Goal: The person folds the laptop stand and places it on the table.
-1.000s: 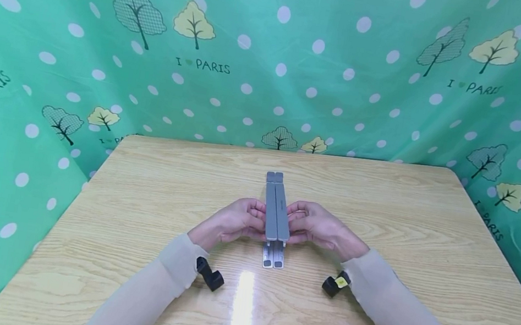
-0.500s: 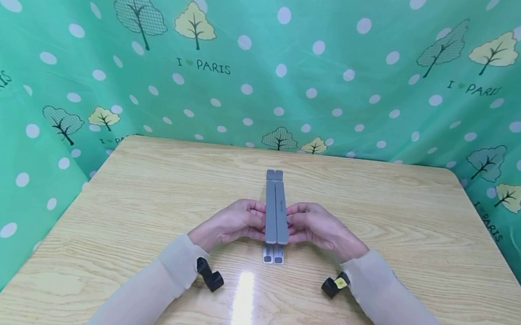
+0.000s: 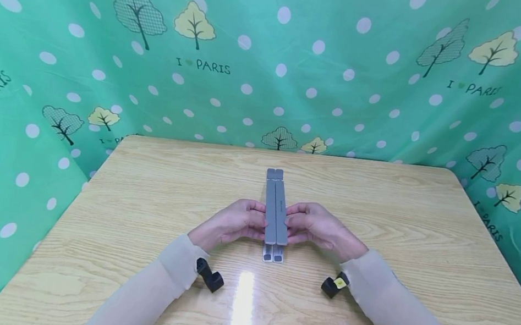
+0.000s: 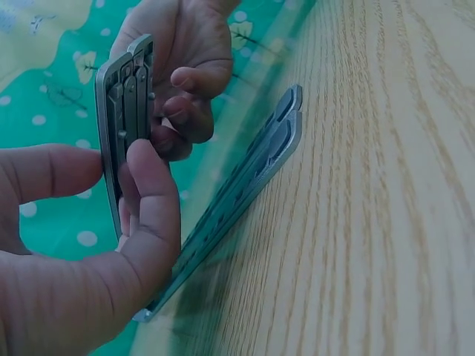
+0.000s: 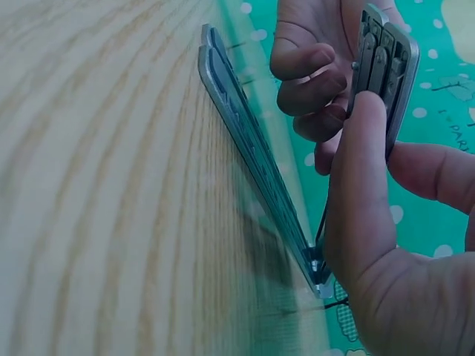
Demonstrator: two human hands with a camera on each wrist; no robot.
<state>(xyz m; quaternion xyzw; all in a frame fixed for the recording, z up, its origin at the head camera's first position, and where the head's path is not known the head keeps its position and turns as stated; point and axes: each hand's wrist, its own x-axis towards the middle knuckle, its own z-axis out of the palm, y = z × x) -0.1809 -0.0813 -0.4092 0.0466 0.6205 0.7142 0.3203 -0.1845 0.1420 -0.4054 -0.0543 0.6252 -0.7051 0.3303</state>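
A grey metal folding laptop stand (image 3: 275, 214) lies lengthwise at mid-table, its paired bars side by side. The upper bars (image 5: 404, 74) are raised at an angle over the base bars (image 4: 245, 182), which rest on the wood, and the two pairs meet at the far hinge (image 5: 318, 271). My left hand (image 3: 243, 221) grips the left upper bar, thumb on the underside and a finger on the outer face. From the opposite side my right hand (image 3: 318, 227) holds the right upper bar likewise. Dark pads (image 3: 268, 257) show on the base's near ends.
The wooden table (image 3: 162, 187) has its rounded far edge against a green dotted curtain (image 3: 275, 59) printed with trees. A black wrist mount (image 3: 211, 275) sits on the left sleeve, another mount (image 3: 333, 286) on the right. Bright glare (image 3: 242, 310) crosses the near tabletop.
The upper bars' near ends have dipped toward me, covering more of the base. The stand's far end and the base's near ends have shifted slightly away. Both hands stay almost in place.
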